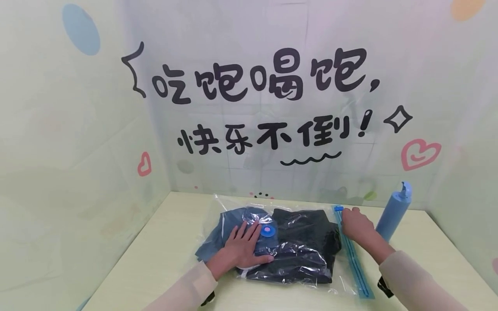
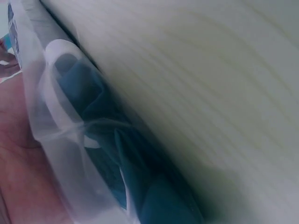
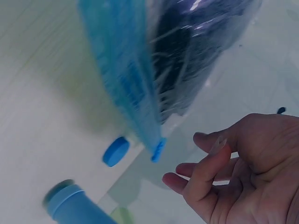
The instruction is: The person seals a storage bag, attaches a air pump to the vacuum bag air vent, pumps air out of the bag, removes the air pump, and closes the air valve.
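Observation:
A clear plastic vacuum storage bag [image 1: 344, 276] lies on the table with folded blue-grey clothing [image 1: 231, 218] and black clothing [image 1: 299, 229] inside. My left hand [image 1: 242, 250] rests spread on it, beside the round blue valve [image 1: 267, 231]. Blue cloth [image 2: 98, 102] with a white edge shows through the plastic in the left wrist view. Along the bag's right side runs a blue zip strip [image 1: 355, 263], with a small blue slider [image 1: 339, 208] at its far end. My right hand [image 1: 357, 224] is next to that slider; in the right wrist view its loosely bent fingers [image 3: 205, 172] hold nothing.
A blue cylindrical pump [image 1: 394, 211] with a hooked top stands tilted right of my right hand. Near the table's far edge lies a round blue cap [image 3: 116, 151]. Printed curtains [image 1: 260, 177] enclose the table [image 1: 136, 268] at the back and sides.

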Motion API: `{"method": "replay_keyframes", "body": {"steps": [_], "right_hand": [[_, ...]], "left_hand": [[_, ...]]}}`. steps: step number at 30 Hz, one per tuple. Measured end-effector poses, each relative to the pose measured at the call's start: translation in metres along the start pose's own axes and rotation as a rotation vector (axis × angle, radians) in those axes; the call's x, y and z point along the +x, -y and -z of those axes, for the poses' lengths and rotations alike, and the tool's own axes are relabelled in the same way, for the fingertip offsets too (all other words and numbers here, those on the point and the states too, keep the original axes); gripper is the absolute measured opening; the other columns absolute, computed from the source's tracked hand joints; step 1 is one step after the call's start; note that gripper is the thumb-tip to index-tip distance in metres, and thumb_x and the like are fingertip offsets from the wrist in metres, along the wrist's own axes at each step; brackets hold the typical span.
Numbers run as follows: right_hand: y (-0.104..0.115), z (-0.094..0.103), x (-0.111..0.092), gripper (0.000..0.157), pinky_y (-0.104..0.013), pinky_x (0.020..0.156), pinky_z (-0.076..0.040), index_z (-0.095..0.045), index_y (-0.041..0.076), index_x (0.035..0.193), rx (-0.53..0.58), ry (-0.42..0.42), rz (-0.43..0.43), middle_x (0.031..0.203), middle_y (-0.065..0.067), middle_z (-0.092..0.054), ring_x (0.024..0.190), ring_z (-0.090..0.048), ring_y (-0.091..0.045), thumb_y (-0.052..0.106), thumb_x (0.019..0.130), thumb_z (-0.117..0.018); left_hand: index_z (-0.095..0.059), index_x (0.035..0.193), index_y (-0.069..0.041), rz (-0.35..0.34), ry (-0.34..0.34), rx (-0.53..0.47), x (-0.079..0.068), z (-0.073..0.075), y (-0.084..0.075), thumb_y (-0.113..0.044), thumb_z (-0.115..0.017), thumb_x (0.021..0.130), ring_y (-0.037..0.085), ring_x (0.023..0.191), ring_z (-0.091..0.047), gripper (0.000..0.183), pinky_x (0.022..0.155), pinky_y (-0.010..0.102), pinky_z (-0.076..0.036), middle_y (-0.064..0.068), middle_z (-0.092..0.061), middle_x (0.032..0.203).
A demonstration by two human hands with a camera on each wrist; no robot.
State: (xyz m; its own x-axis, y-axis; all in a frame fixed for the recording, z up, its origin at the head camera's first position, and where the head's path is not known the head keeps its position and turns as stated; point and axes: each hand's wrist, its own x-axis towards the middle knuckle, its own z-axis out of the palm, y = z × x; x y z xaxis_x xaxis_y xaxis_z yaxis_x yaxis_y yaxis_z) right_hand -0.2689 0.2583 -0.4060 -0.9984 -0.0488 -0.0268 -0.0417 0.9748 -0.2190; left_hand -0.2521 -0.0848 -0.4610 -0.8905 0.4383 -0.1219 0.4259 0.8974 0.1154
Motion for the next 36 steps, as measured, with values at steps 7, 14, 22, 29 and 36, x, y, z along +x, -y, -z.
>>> {"method": "replay_keyframes", "body": {"steps": [7,14,22,29,36], "right_hand": [[0.021,0.006,-0.009,0.025,-0.046,0.056,-0.051,-0.058,-0.015,0.104,0.031,-0.016,0.021,0.09,-0.022,-0.053,0.065,-0.056,-0.03,0.007,0.095,-0.066],[0.019,0.005,-0.02,0.022,-0.04,0.054,-0.047,-0.059,-0.004,0.086,0.039,0.003,0.109,0.072,-0.009,-0.054,0.058,-0.053,-0.021,0.013,0.097,-0.068],[-0.029,0.018,-0.036,0.039,-0.023,0.043,-0.042,-0.056,0.007,0.068,0.101,0.23,0.027,0.053,-0.001,-0.048,0.044,-0.048,-0.011,0.029,0.097,-0.071],[-0.081,0.033,-0.045,0.048,-0.02,0.051,-0.042,-0.054,0.0,0.086,0.197,0.456,-0.229,0.063,0.0,-0.051,0.054,-0.046,-0.009,0.045,0.096,-0.07],[-0.135,0.061,-0.047,0.072,-0.028,0.058,-0.05,-0.046,-0.014,0.101,0.308,0.399,-0.244,0.079,-0.015,-0.054,0.064,-0.056,-0.018,0.053,0.092,-0.072]], "left_hand": [[-0.023,0.163,-0.011,0.012,0.011,0.002,-0.002,0.002,-0.004,-0.082,-0.045,0.089,0.037,0.151,-0.013,0.105,0.118,0.056,-0.013,0.008,-0.018,0.168],[-0.021,0.164,-0.012,0.007,0.033,-0.025,0.0,0.002,-0.002,-0.081,-0.045,0.089,0.036,0.152,-0.01,0.105,0.118,0.056,-0.011,0.006,-0.016,0.168],[-0.016,0.165,-0.013,0.007,0.037,-0.034,0.002,-0.002,0.003,-0.087,-0.038,0.087,0.036,0.153,-0.004,0.109,0.118,0.056,-0.006,0.005,-0.011,0.169],[-0.019,0.164,-0.012,0.009,0.047,-0.038,-0.002,0.005,0.001,-0.082,-0.044,0.089,0.036,0.152,-0.007,0.106,0.118,0.056,-0.01,0.006,-0.014,0.169],[-0.019,0.164,-0.011,-0.002,0.03,-0.032,-0.003,0.004,0.0,-0.083,-0.044,0.089,0.037,0.152,-0.008,0.106,0.118,0.057,-0.011,0.007,-0.014,0.168]]}}
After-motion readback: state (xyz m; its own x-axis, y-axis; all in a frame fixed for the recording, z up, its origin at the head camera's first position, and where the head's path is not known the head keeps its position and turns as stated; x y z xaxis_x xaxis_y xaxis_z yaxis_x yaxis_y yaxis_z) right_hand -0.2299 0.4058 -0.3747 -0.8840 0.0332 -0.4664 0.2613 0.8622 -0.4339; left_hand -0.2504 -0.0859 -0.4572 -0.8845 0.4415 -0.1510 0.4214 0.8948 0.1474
